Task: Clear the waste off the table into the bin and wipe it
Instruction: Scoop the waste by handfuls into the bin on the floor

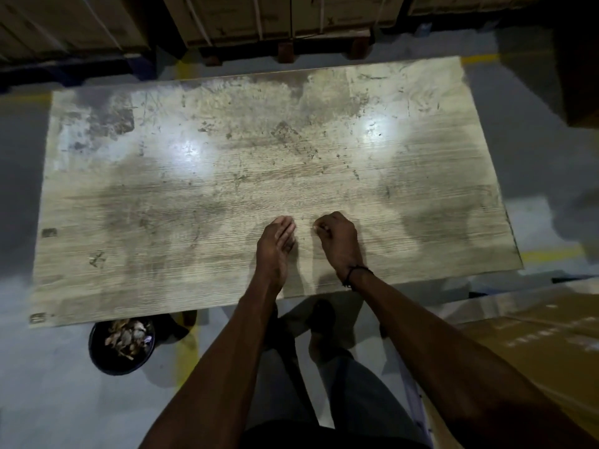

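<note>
A worn, stained wooden table (194, 189) fills the middle of the head view, with dirt specks and smudges across its top. My left hand (275, 241) rests on its edge near the table's front, fingers straight and together. My right hand (337, 241) is just beside it with its fingers curled in; whether they pinch a small scrap I cannot make out. A black round bin (97, 358) stands on the floor under the table's front left corner, holding dry leaves and scraps of waste (128, 337).
Strapped cardboard cartons (240, 17) on pallets line the far side. A brown flat carton (534, 335) lies at the right by my legs. Grey floor with yellow lines (551, 254) surrounds the table.
</note>
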